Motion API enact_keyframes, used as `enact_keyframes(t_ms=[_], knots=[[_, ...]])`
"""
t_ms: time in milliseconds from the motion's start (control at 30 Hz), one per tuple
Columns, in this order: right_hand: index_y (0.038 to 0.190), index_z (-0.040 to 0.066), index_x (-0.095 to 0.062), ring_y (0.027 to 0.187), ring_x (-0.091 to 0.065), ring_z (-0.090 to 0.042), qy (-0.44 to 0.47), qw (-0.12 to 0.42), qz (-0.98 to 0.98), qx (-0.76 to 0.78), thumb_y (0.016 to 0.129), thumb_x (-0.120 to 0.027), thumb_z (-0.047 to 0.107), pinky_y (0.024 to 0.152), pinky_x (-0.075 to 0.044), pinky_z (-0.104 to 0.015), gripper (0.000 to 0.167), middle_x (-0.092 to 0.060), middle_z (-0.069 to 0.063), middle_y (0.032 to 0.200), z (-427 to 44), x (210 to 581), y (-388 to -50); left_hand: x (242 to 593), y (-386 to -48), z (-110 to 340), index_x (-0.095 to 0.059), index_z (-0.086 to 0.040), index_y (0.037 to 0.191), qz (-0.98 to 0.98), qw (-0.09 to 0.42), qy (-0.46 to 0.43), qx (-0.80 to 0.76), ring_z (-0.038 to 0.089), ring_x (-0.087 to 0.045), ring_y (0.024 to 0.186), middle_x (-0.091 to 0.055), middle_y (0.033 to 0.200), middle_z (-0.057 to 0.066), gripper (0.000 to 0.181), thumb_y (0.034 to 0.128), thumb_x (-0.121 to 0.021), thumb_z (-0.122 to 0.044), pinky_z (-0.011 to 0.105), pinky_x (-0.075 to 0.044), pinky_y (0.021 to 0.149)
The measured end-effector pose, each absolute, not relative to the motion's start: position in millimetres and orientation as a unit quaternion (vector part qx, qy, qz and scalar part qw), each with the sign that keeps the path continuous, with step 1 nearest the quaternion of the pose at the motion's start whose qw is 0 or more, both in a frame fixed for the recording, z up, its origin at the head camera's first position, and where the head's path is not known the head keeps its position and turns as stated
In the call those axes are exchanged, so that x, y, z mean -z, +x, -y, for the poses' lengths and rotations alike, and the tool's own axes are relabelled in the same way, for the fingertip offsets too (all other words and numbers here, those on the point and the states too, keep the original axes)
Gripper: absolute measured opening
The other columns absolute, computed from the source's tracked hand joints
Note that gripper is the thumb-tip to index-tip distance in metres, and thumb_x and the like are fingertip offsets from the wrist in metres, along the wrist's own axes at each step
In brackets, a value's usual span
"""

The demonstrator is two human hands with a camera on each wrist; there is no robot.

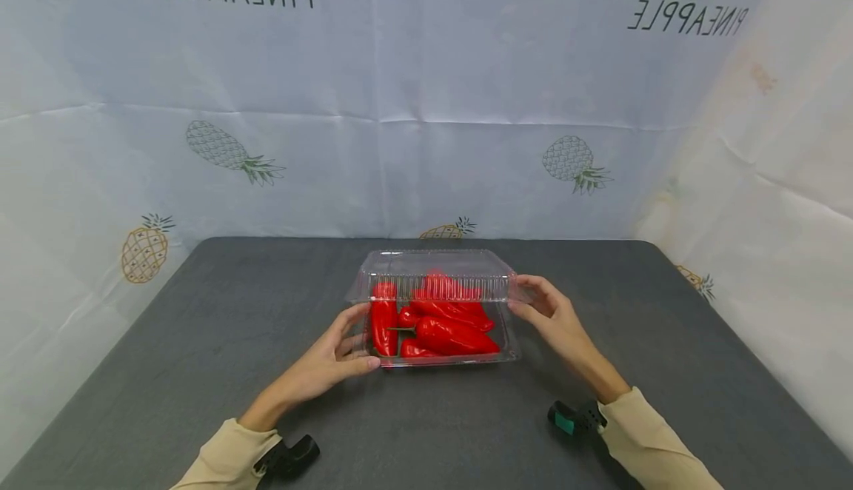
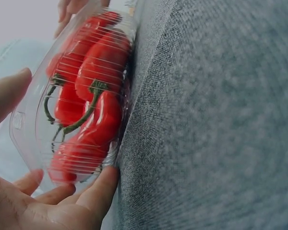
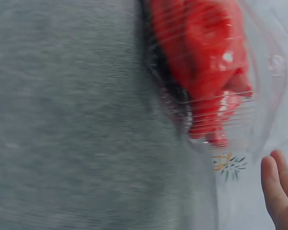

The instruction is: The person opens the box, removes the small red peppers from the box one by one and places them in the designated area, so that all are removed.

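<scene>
A clear plastic clamshell box of red peppers stands on the dark table. Its ridged lid is tilted up over the back part. My left hand is at the left end, thumb by the front corner. In the left wrist view its fingers touch that end, while the thumb stretches beside the rim. At the lid's right edge is my right hand, with fingertips at the plastic. Straight fingers show in the right wrist view; its thumb is out of that view.
The dark grey table spreads around the box. Behind and beside it hangs a pale cloth printed with pineapples. Black devices, one on the left wrist and one on the right, sit by the sleeves.
</scene>
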State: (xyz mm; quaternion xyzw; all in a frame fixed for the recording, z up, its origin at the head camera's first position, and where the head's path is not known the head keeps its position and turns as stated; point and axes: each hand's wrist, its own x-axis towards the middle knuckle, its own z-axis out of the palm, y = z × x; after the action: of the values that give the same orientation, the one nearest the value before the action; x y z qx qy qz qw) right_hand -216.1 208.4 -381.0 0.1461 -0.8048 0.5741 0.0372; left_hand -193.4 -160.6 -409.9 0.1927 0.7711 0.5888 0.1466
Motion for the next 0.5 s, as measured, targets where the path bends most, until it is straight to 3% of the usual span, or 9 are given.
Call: enact_keyframes(t_ms=[100, 233, 367, 500], knots=[[0.14, -0.001, -0.042, 0.127, -0.057, -0.018, 0.148, 0.034, 0.809, -0.568, 0.098, -0.062, 0.012, 0.094, -0.051, -0.014, 0.049, -0.045, -0.02, 0.146, -207.7, 375.8, -221.4, 410.0, -193.2, 160.6, -0.013, -0.012, 0.156, -0.769, 0.145, 0.196, -0.591, 0.052, -0.029, 0.144, -0.007, 0.165, 0.02, 0.083, 0.0942, -0.068, -0.018, 0.057, -0.04, 0.112], [0.146, 0.003, -0.036, 0.137, -0.046, -0.04, 0.15, 0.018, 0.808, -0.57, 0.099, -0.062, 0.015, 0.099, -0.053, -0.025, 0.055, -0.04, -0.018, 0.153, -206.7, 369.4, -228.2, 409.9, -192.8, 160.9, -0.014, -0.011, 0.156, -0.767, 0.144, 0.196, -0.594, 0.051, -0.029, 0.144, -0.007, 0.165, 0.02, 0.082, 0.0944, -0.067, -0.016, 0.056, -0.039, 0.113], [0.149, 0.005, -0.033, 0.14, -0.043, -0.041, 0.16, 0.017, 0.808, -0.567, 0.1, -0.06, 0.014, 0.104, -0.052, -0.033, 0.057, -0.037, -0.018, 0.155, -205.8, 365.8, -233.5, 409.4, -192.2, 162.0, -0.014, -0.01, 0.156, -0.766, 0.147, 0.199, -0.594, 0.052, -0.027, 0.145, -0.007, 0.165, 0.02, 0.082, 0.0941, -0.068, -0.016, 0.056, -0.038, 0.114], [0.155, 0.008, -0.026, 0.142, -0.04, -0.042, 0.175, 0.014, 0.804, -0.569, 0.099, -0.059, 0.012, 0.11, -0.045, -0.052, 0.065, -0.032, -0.019, 0.159, -203.6, 363.3, -237.7, 409.0, -192.4, 163.0, -0.014, -0.009, 0.155, -0.762, 0.148, 0.205, -0.596, 0.052, -0.028, 0.144, -0.007, 0.164, 0.02, 0.082, 0.0939, -0.068, -0.016, 0.055, -0.039, 0.113]])
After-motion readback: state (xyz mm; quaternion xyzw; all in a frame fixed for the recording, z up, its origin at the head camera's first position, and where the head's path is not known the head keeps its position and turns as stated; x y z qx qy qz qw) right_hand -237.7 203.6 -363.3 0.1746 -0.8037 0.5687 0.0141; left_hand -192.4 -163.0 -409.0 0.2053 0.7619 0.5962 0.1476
